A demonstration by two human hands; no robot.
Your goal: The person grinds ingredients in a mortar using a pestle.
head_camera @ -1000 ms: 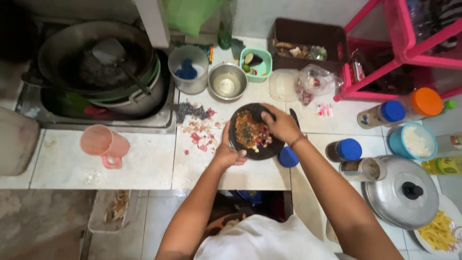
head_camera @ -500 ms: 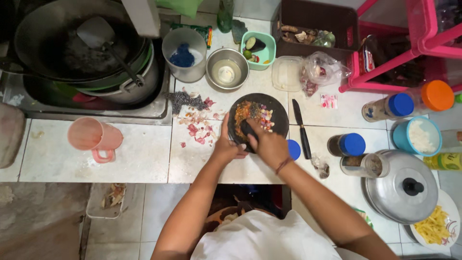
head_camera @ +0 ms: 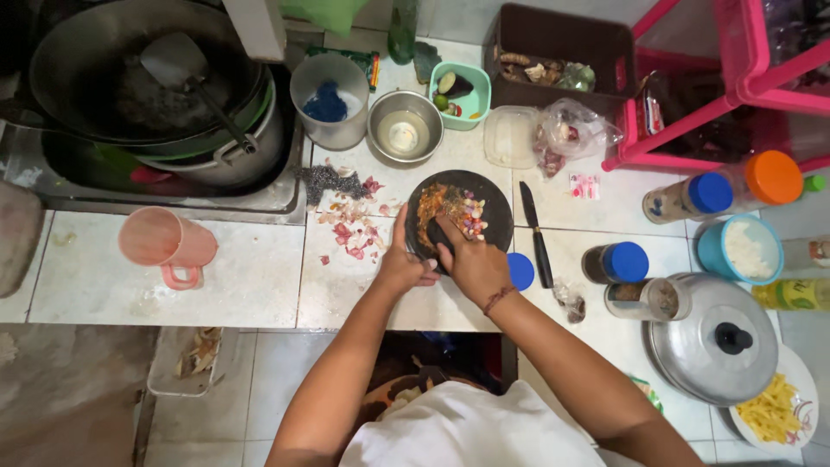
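Observation:
A round black stone mortar [head_camera: 494, 201] sits on the white tiled counter, holding crushed red chilli paste and shallot pieces [head_camera: 451, 207]. My right hand [head_camera: 474, 264] is closed around a dark stone pestle [head_camera: 437, 233] and presses it into the near side of the mortar. My left hand [head_camera: 401, 264] rests against the mortar's left rim, steadying it. Onion and garlic peelings [head_camera: 350, 227] lie scattered just left of the mortar.
A black knife [head_camera: 536, 233] and a blue lid [head_camera: 520, 271] lie right of the mortar. Behind stand a steel bowl [head_camera: 405, 130], a grey cup [head_camera: 330, 86] and a teal tub [head_camera: 462, 93]. A wok [head_camera: 130, 69] is at far left, a pink jug [head_camera: 164, 246] nearer, and jars and a pot lid [head_camera: 718, 342] at right.
My right hand has drawn the pestle from the far right of the mortar toward its near side. The camera view has shifted slightly; my left hand stays on the rim.

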